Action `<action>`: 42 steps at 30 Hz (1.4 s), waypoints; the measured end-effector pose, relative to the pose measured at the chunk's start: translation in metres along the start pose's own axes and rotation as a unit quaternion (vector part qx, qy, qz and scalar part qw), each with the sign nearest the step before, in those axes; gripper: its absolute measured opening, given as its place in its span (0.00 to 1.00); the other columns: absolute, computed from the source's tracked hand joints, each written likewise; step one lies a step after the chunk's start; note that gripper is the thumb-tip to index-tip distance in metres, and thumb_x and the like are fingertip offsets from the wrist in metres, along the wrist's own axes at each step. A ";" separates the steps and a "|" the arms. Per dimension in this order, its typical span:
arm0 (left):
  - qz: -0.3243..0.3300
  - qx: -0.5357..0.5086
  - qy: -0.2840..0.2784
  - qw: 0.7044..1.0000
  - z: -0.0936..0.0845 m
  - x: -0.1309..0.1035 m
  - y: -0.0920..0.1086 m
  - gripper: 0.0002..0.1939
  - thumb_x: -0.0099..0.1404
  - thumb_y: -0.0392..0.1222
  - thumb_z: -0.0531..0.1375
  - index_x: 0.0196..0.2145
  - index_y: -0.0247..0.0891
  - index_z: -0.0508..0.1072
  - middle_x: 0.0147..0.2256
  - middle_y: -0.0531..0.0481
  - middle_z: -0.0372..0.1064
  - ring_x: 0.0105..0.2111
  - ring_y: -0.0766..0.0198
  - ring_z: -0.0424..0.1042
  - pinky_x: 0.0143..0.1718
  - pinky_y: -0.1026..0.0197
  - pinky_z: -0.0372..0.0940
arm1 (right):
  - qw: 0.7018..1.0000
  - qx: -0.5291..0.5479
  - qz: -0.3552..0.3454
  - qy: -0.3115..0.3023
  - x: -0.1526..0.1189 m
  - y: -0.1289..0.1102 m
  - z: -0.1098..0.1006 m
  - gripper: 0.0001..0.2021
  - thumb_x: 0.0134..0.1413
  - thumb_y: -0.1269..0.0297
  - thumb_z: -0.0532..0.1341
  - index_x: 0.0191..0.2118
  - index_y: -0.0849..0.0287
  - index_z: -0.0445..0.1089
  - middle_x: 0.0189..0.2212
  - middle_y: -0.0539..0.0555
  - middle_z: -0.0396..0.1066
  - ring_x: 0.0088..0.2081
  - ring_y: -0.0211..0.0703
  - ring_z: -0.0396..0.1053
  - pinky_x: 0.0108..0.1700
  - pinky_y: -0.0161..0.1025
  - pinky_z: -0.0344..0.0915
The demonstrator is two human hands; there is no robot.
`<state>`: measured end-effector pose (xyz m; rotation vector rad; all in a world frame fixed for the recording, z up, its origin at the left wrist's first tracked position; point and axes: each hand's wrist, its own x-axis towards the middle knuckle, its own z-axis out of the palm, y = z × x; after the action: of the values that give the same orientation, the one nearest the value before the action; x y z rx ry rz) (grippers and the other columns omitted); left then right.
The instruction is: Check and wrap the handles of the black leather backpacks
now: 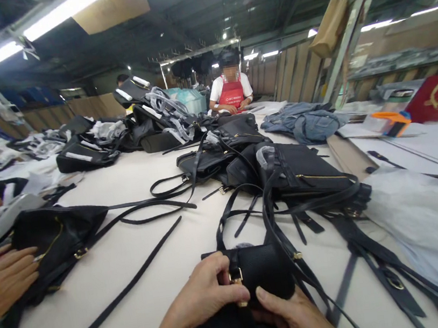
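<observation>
Just ahead, black bags [311,164] and straps [269,214] crowd the held bag [264,269].

Looks like bag workshop: has strip light [66,13] overhead, heaped black bags [309,165], white table [143,174], red work apron [233,95].

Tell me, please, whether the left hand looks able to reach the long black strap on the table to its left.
Probably yes: only bare white table shows between the left hand and the strap, though it is busy at the buckle.

Black bag [266,267] with gold buckle [239,276]
</observation>
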<state>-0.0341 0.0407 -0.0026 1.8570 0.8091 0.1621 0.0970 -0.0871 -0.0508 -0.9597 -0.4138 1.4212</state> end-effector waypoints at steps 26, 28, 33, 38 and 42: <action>-0.013 0.033 0.007 0.999 -0.002 -0.003 0.006 0.18 0.46 0.42 0.68 0.23 0.40 0.59 0.27 0.59 0.58 0.29 0.67 0.56 0.26 0.65 0.50 | 1.000 0.022 0.020 0.002 0.001 0.002 0.000 0.27 0.43 0.54 0.72 0.50 0.59 0.73 0.43 0.59 0.78 0.45 0.54 0.74 0.50 0.50 0.67; 0.001 0.021 -0.001 1.000 -0.002 -0.003 0.005 0.18 0.46 0.40 0.68 0.23 0.39 0.59 0.27 0.59 0.57 0.29 0.67 0.56 0.26 0.66 0.50 | 0.999 0.023 0.022 0.019 0.002 0.004 -0.001 0.27 0.41 0.54 0.73 0.49 0.59 0.73 0.42 0.60 0.78 0.44 0.54 0.74 0.49 0.50 0.68; 0.020 0.016 -0.013 1.000 -0.004 -0.002 0.001 0.17 0.48 0.39 0.67 0.23 0.39 0.59 0.27 0.59 0.56 0.28 0.68 0.55 0.26 0.66 0.50 | 0.999 0.018 0.023 0.028 0.002 0.007 -0.004 0.27 0.42 0.54 0.73 0.48 0.59 0.73 0.43 0.59 0.78 0.44 0.53 0.74 0.48 0.49 0.69; 0.036 0.024 -0.017 0.999 -0.004 -0.001 -0.002 0.13 0.50 0.40 0.65 0.24 0.39 0.61 0.28 0.58 0.57 0.29 0.67 0.56 0.27 0.66 0.50 | 0.999 0.016 0.020 0.022 0.002 0.006 -0.004 0.25 0.41 0.53 0.73 0.47 0.58 0.74 0.43 0.59 0.78 0.45 0.54 0.74 0.49 0.50 0.68; 0.045 0.027 -0.026 0.998 -0.005 -0.003 -0.001 0.12 0.51 0.40 0.64 0.25 0.39 0.62 0.29 0.57 0.58 0.29 0.67 0.57 0.28 0.66 0.52 | 1.000 0.018 0.019 0.012 0.002 0.003 -0.002 0.24 0.43 0.53 0.72 0.47 0.59 0.74 0.43 0.60 0.78 0.46 0.55 0.74 0.52 0.53 0.66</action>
<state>-0.0394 0.0433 -0.0009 1.9428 0.6995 0.1492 0.0970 -0.0865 -0.0549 -0.9594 -0.3526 1.4449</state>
